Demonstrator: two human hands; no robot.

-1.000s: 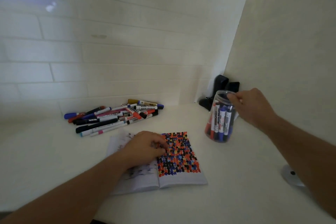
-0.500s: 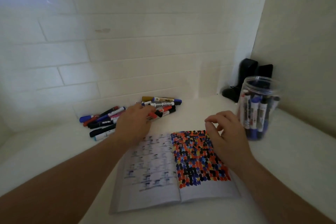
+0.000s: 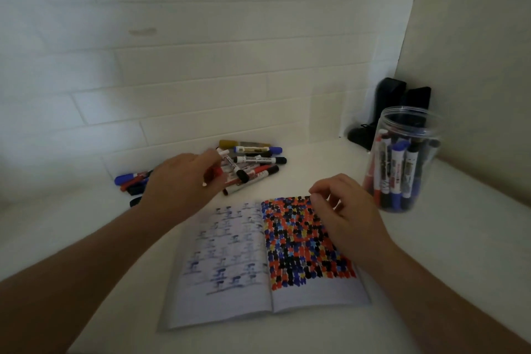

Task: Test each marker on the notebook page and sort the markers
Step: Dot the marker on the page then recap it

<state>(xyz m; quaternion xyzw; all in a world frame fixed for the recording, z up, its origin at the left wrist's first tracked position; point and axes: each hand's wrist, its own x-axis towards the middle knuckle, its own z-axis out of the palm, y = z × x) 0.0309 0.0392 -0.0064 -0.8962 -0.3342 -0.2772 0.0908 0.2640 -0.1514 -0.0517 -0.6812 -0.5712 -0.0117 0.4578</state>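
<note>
- The pile of markers (image 3: 247, 162) lies on the worktop (image 3: 445, 253) behind the open notebook (image 3: 267, 261).
- The left hand (image 3: 184, 184) reaches into the pile, fingers curled round a red-capped marker (image 3: 214, 173).
- The right hand (image 3: 344, 218) hangs loosely curled over the dotted page, holding nothing.
- Lift one marker only, so the others do not roll.
- The clear jar (image 3: 402, 164) holds sorted markers.
- The left fingertips are blurry, and part of the pile hides behind that hand.
</note>
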